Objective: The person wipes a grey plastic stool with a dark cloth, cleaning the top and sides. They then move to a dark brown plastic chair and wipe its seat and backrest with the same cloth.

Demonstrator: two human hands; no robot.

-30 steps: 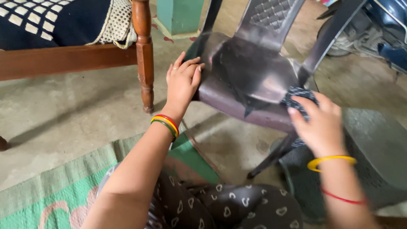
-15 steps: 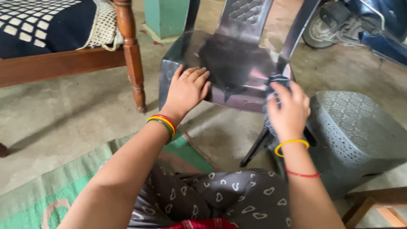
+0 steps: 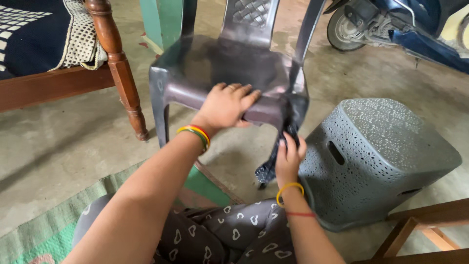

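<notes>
Chair (image 3: 229, 68) now upright — cloth (image 3: 273, 164) dropped to its front leg.

Lighting: soft, even daylight, moderately bright; no hard-edged shadows. Faint diffuse shadow on the concrete floor (image 3: 58, 142) left of the bed leg (image 3: 122, 73) and beneath the chair (image 3: 234, 68). Glare: pale sheen on the chair's glossy seat and back. Focus: centre sharp; left hand (image 3: 227, 105) and right hand (image 3: 289, 156) crisp, near forearm slightly soft. Distortion: wide-angle stretch at edges; far right scooter (image 3: 391, 22) leans
</notes>
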